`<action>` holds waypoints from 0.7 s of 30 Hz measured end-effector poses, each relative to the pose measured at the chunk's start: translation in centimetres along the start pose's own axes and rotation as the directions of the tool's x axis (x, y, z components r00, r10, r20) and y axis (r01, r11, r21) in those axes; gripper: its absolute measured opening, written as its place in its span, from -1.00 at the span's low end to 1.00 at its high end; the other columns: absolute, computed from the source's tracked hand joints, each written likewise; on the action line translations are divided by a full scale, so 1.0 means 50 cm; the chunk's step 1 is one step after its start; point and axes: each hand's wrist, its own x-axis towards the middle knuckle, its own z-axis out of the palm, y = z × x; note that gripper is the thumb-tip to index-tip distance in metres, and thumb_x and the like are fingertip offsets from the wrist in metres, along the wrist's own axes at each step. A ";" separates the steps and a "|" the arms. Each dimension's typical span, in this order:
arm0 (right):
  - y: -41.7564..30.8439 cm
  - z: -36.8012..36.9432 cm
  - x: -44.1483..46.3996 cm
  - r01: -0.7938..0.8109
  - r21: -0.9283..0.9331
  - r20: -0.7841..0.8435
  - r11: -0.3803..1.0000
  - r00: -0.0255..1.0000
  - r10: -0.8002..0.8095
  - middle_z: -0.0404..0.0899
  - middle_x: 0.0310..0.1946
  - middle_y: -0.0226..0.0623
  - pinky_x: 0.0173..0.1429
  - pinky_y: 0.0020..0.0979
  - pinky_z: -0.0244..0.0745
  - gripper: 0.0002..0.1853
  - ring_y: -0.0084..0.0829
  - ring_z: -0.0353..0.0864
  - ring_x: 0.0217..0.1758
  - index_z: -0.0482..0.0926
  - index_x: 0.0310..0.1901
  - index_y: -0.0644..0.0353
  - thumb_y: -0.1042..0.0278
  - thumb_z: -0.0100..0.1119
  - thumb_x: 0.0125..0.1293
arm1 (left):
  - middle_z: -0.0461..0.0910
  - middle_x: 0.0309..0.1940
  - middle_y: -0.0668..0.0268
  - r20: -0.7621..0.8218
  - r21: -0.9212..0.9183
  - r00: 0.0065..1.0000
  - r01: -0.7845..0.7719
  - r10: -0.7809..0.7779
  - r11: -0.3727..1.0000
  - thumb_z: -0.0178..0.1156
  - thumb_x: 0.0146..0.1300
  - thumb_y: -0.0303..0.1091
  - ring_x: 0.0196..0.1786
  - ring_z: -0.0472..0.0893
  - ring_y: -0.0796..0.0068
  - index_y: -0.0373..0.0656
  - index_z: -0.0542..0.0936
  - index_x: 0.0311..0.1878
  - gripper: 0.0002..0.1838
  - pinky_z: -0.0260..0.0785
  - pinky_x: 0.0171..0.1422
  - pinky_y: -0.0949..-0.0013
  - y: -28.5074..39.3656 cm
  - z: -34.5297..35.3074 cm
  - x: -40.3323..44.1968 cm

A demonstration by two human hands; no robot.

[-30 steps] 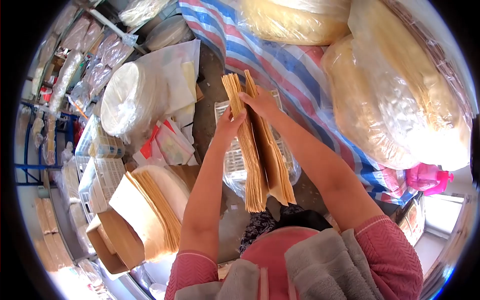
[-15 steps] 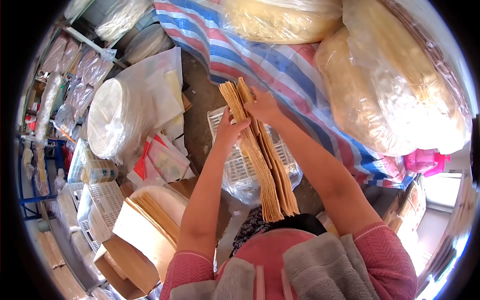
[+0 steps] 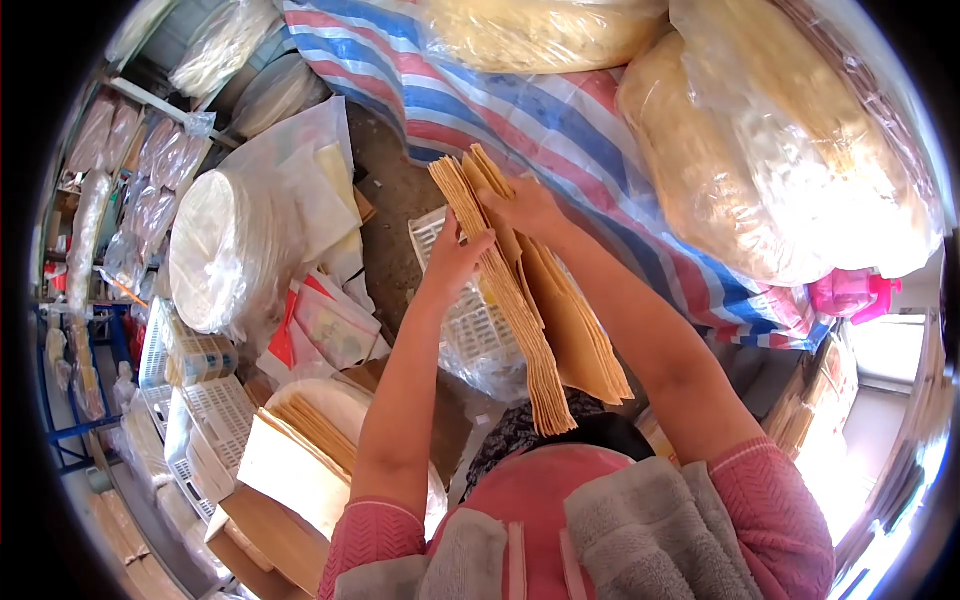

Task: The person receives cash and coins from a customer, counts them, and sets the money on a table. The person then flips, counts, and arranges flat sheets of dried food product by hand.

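My left hand [image 3: 455,268] is closed around a thick stack of thin tan sheets [image 3: 522,325] with layered, wavy edges, its thumb lying across the top. A second bunch of tan sheets [image 3: 578,335] is gripped by my right hand [image 3: 530,212] near its far end. The two bunches stand on edge side by side, close at the far end and spread apart toward my body. What exactly the sheets are made of I cannot tell. Below them is a white plastic basket [image 3: 470,335] with clear plastic wrap, partly hidden by the sheets and my left arm.
Lower left, more tan sheets [image 3: 318,425] stand by a cardboard box [image 3: 262,540]. A wrapped stack of round white sheets [image 3: 207,250] and white crates [image 3: 215,415] are at left. Large plastic bags [image 3: 745,160] rest on a striped tarp [image 3: 480,110]. A pink container [image 3: 850,295] is at right.
The right-hand bunch has swung out to the right at its near end, opening a wider gap and showing its flat face. Both hands still grip their sheets. The view has shifted slightly.
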 end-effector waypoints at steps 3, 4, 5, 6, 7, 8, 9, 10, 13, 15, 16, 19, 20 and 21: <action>-0.012 -0.009 -0.009 -0.011 0.056 0.065 0.998 0.998 0.007 0.60 -0.25 0.00 -0.02 -0.20 0.41 -0.33 -0.06 0.56 -0.10 0.57 -0.14 0.21 -0.33 0.07 0.03 | 0.36 0.11 0.45 0.014 0.019 1.000 0.006 -0.006 1.000 0.18 0.17 -0.21 -0.06 0.49 0.58 0.10 -0.02 0.41 -0.20 0.33 -0.14 0.38 -0.008 -0.004 0.008; -0.006 -0.006 -0.005 -0.014 0.081 0.080 0.997 0.997 0.007 0.60 -0.24 0.00 -0.01 -0.21 0.41 -0.31 -0.07 0.56 -0.10 0.57 -0.13 0.21 -0.35 0.09 0.02 | 0.35 0.13 0.45 0.020 0.039 1.000 0.009 -0.010 0.999 0.18 0.17 -0.21 -0.05 0.49 0.58 0.10 -0.03 0.41 -0.20 0.33 -0.14 0.38 -0.008 -0.005 0.009; -0.001 -0.004 -0.003 -0.017 0.106 0.096 0.994 0.995 0.007 0.60 -0.24 0.00 -0.01 -0.21 0.41 -0.29 -0.07 0.56 -0.10 0.57 -0.12 0.21 -0.37 0.10 0.01 | 0.35 0.13 0.45 0.022 0.043 1.000 0.010 -0.011 0.999 0.17 0.18 -0.21 -0.05 0.49 0.57 0.10 -0.04 0.41 -0.20 0.33 -0.12 0.38 -0.008 -0.004 0.009; -0.004 -0.007 -0.005 -0.023 0.106 0.093 0.994 0.996 0.013 0.59 -0.24 0.00 -0.01 -0.21 0.41 -0.30 -0.07 0.56 -0.10 0.56 -0.12 0.22 -0.35 0.12 0.00 | 0.34 0.14 0.45 0.023 0.047 1.000 0.011 -0.012 0.999 0.17 0.19 -0.21 -0.04 0.49 0.57 0.10 -0.04 0.42 -0.20 0.34 -0.11 0.37 -0.006 -0.004 0.008; -0.008 -0.012 -0.007 -0.028 0.105 0.091 0.994 0.996 0.018 0.59 -0.23 0.01 -0.01 -0.21 0.41 -0.30 -0.07 0.56 -0.10 0.56 -0.12 0.23 -0.34 0.13 0.00 | 0.34 0.14 0.46 0.023 0.051 1.000 0.012 -0.013 0.999 0.16 0.19 -0.21 -0.03 0.49 0.57 0.10 -0.05 0.42 -0.20 0.34 -0.09 0.37 -0.005 -0.003 0.006; -0.010 -0.016 -0.009 -0.033 0.104 0.088 0.994 0.996 0.023 0.59 -0.23 0.01 -0.01 -0.20 0.40 -0.31 -0.07 0.56 -0.10 0.56 -0.12 0.23 -0.33 0.15 0.00 | 0.34 0.14 0.46 0.024 0.043 1.000 0.010 -0.011 0.999 0.15 0.20 -0.22 -0.04 0.49 0.57 0.09 -0.05 0.42 -0.21 0.34 -0.09 0.37 -0.003 -0.003 0.005; -0.007 -0.015 -0.009 -0.030 0.122 0.076 0.992 0.997 0.021 0.59 -0.23 0.01 0.00 -0.20 0.40 -0.31 -0.07 0.56 -0.10 0.56 -0.12 0.24 -0.31 0.16 0.00 | 0.34 0.13 0.46 0.025 0.035 1.000 0.008 -0.009 0.999 0.15 0.21 -0.22 -0.04 0.49 0.57 0.08 -0.05 0.42 -0.21 0.34 -0.09 0.37 -0.002 -0.002 0.003; -0.003 -0.014 -0.010 -0.026 0.139 0.063 0.990 0.998 0.017 0.59 -0.22 0.02 0.00 -0.20 0.40 -0.32 -0.07 0.56 -0.10 0.56 -0.12 0.24 -0.30 0.17 0.00 | 0.35 0.13 0.46 0.025 0.027 1.000 0.006 -0.007 1.000 0.14 0.21 -0.22 -0.05 0.49 0.58 0.07 -0.06 0.42 -0.22 0.35 -0.08 0.38 0.001 -0.001 0.000; -0.004 -0.015 -0.011 -0.011 0.143 0.033 0.990 0.999 0.007 0.59 -0.24 0.00 -0.01 -0.20 0.41 -0.39 -0.07 0.57 -0.11 0.54 -0.14 0.26 -0.20 0.15 0.04 | 0.35 0.13 0.45 0.028 0.044 1.000 0.010 -0.011 0.999 0.12 0.23 -0.23 -0.07 0.50 0.58 0.05 -0.05 0.42 -0.24 0.35 -0.08 0.37 0.012 0.002 -0.008; -0.005 -0.009 -0.010 -0.008 0.080 -0.020 0.997 1.000 0.010 0.60 -0.25 -0.02 -0.01 -0.21 0.42 -0.46 -0.07 0.57 -0.11 0.50 -0.15 0.27 -0.10 0.15 0.06 | 0.36 0.12 0.41 0.025 0.026 1.000 0.003 -0.004 1.000 0.15 0.20 -0.25 -0.05 0.50 0.58 0.00 -0.05 0.42 -0.21 0.35 -0.08 0.40 0.010 0.001 -0.007; -0.006 0.000 -0.005 -0.011 0.023 -0.065 1.000 0.998 0.013 0.59 -0.25 -0.02 -0.01 -0.21 0.42 -0.49 -0.06 0.57 -0.11 0.48 -0.15 0.28 -0.04 0.16 0.05 | 0.36 0.12 0.38 0.024 0.017 1.000 0.000 0.000 1.000 0.16 0.19 -0.26 -0.05 0.50 0.59 -0.03 -0.04 0.41 -0.20 0.36 -0.07 0.42 0.008 0.002 -0.006; -0.032 0.010 -0.019 -0.056 -0.140 -0.136 0.989 0.990 0.036 0.58 -0.24 -0.02 -0.01 -0.20 0.45 -0.55 -0.03 0.57 -0.11 0.43 -0.14 0.27 0.14 0.19 -0.02 | 0.41 0.10 0.21 -0.042 0.136 0.996 -0.075 0.081 0.988 0.24 0.07 -0.27 -0.01 0.52 0.43 -0.14 -0.09 0.40 -0.09 0.37 -0.03 0.42 -0.011 0.007 0.018; -0.042 0.009 -0.027 -0.077 -0.193 -0.151 0.978 0.987 0.048 0.58 -0.23 -0.02 -0.02 -0.19 0.45 -0.56 -0.02 0.57 -0.11 0.41 -0.14 0.27 0.20 0.21 -0.05 | 0.42 0.10 0.16 -0.125 0.228 0.984 -0.099 0.130 0.969 0.25 0.03 -0.28 0.00 0.52 0.35 -0.16 -0.13 0.40 -0.04 0.36 0.00 0.39 -0.021 0.014 0.021; -0.045 0.008 -0.030 -0.144 -0.191 -0.114 0.971 0.986 0.124 0.58 -0.21 -0.01 -0.02 -0.17 0.46 -0.53 -0.02 0.57 -0.11 0.41 -0.11 0.27 0.22 0.22 -0.07 | 0.43 0.09 0.10 -0.201 0.320 0.962 -0.115 0.186 0.941 0.26 0.00 -0.28 0.01 0.53 0.27 -0.18 -0.17 0.40 0.00 0.36 0.02 0.37 -0.028 0.029 0.021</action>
